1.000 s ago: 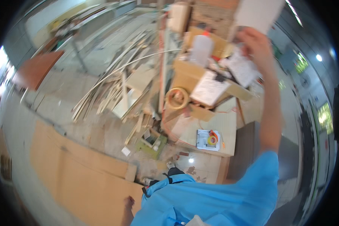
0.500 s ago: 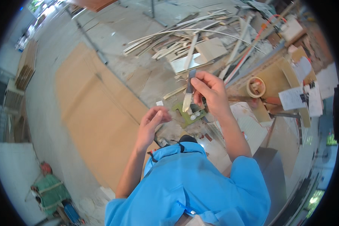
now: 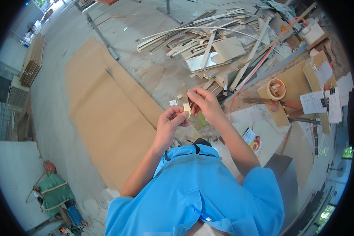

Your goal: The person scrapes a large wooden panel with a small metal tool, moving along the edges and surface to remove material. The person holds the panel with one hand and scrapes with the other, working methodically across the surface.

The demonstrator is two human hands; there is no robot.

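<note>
Both hands meet in front of my body at a narrow strip, brownish at its far end and pale at its near end. The pale end is pinched between the thumb and fingers of my left hand. My right hand closes on the strip's right side, a little farther out, with its fingertips partly hidden. What the strip is made of, I cannot make out. Below the hands, a green object shows in part, mostly covered by my right hand.
Brown sheet covers the floor at left. Ahead lies a heap of wooden offcuts. At right are a round tub with small pieces inside, clipped papers and a yellow tape roll. A red cable runs past the heap.
My left hand has moved in from the left and taken hold of the strip's pale end. My right hand has come lower and slightly left, and the view has shifted a little.
</note>
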